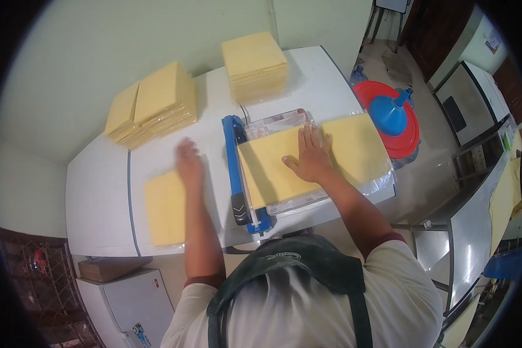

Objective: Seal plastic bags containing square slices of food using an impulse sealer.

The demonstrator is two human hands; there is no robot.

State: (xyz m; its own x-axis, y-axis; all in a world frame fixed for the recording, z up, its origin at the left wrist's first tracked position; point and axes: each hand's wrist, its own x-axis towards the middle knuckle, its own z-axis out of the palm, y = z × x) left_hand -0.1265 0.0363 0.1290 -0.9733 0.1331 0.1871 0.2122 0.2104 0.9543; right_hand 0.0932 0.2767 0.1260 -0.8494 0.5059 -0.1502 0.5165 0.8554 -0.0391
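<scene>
1. Dark green apron (307,255), worn over a white shirt (400,278) with maroon sleeve edges; nearest the camera.
2. Right hand (315,159): palm down, fingers spread, pressed flat on item 4; it grasps nothing.
3. Left hand (189,162): motion-blurred, near the far edge of item 6; whether it holds anything cannot be told.
4. Yellow sheets (275,168), with clear plastic (381,184) along their near edge; lying across the bed of item 5 and extending to its right.
5. Paper trimmer (232,148), blue, with a black handle (239,210) toward the wearer; its blue arm runs just left of item 4.
6. Low yellow pile (165,211), at the front left of the white table (98,191).
7. Two adjoining yellow stacks (162,93), rear left.
8. Tall yellow stack (255,52), at the table's far side.
9. Blue funnel (384,115), resting on a red disc (409,142), right of the table.
</scene>
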